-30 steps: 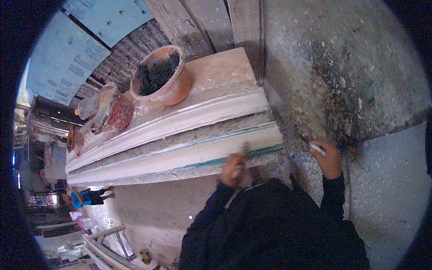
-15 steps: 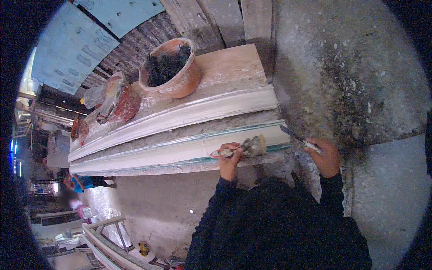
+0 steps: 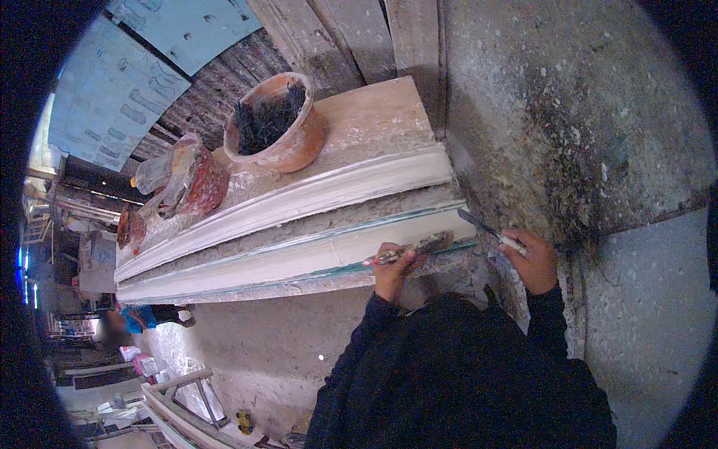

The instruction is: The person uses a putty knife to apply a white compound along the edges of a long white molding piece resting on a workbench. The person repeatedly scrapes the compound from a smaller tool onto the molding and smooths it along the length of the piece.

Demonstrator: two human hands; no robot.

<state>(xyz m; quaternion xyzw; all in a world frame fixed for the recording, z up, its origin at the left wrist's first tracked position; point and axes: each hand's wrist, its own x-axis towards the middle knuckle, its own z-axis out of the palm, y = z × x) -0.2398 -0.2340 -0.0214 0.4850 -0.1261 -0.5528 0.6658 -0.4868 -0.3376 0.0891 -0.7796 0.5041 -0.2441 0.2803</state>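
My left hand [image 3: 392, 275] is closed round the handle of a plaster-caked paintbrush [image 3: 435, 243], whose flat head points right. It hovers over or touches the nearer of two long white plaster mouldings [image 3: 329, 254]; which one I cannot tell. Teal strips run along this moulding's edges. In my right hand [image 3: 535, 262] is a knife [image 3: 479, 222] with a pale handle and a narrow dark blade. Its tip lies by the right end of the nearer moulding. Behind that piece runs the farther white moulding [image 3: 336, 183].
On the bench [image 3: 374, 112] stand a clay-coloured bowl [image 3: 303, 142] of dark stringy material, a red bucket [image 3: 206, 179] with plastic in it, and a smaller reddish pot [image 3: 132, 228]. A stained wall [image 3: 598, 135] rises at right. Another person [image 3: 142, 318] is far left, and a wooden frame [image 3: 179, 382] lies lower left.
The paintbrush has turned, so its broad head now shows narrower, and my left hand has shifted slightly right. My right hand keeps hold of the knife. The view has tilted a little.
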